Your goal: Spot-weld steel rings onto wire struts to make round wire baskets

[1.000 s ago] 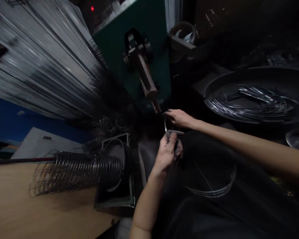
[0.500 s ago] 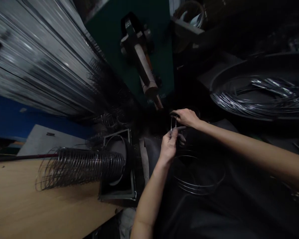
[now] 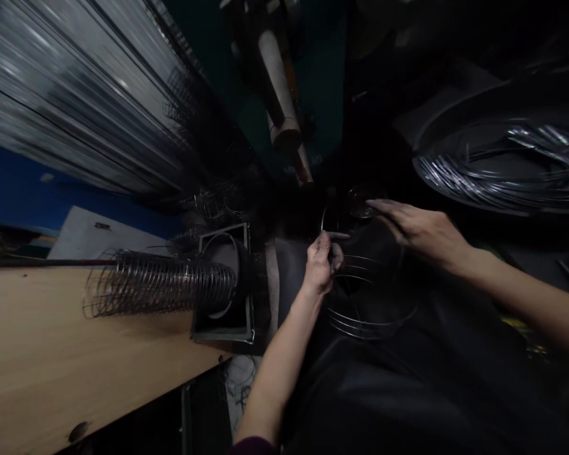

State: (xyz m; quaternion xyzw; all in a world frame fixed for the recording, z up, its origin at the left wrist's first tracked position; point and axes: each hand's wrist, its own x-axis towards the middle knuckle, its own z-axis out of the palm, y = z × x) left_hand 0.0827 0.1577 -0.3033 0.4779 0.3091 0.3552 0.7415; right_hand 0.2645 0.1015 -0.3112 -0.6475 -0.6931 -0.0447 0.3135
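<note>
My left hand (image 3: 321, 264) is closed on a thin curved metal wire (image 3: 323, 218), which rises above its fingers below the tip of the machine's rod (image 3: 303, 164). My right hand (image 3: 420, 234) is off to the right, fingers stretched out straight, with nothing visible in it. Beneath both hands, thin wire rings (image 3: 360, 330) show against the dark cloth (image 3: 384, 392) over my lap. Whether these rings join the wire in my left hand is too dark to tell.
A row of wire rings (image 3: 171, 284) hangs on a rod at left, by a dark metal frame (image 3: 250, 284) and a wooden board (image 3: 42, 366). Long metal rods (image 3: 76, 82) fill the upper left. A round tray (image 3: 436, 126) of bent wires stands right.
My right hand has let go of the wire beside my left hand and moved right, its fingers straightening. My left hand stays closed on the wire. The view has shifted slightly.
</note>
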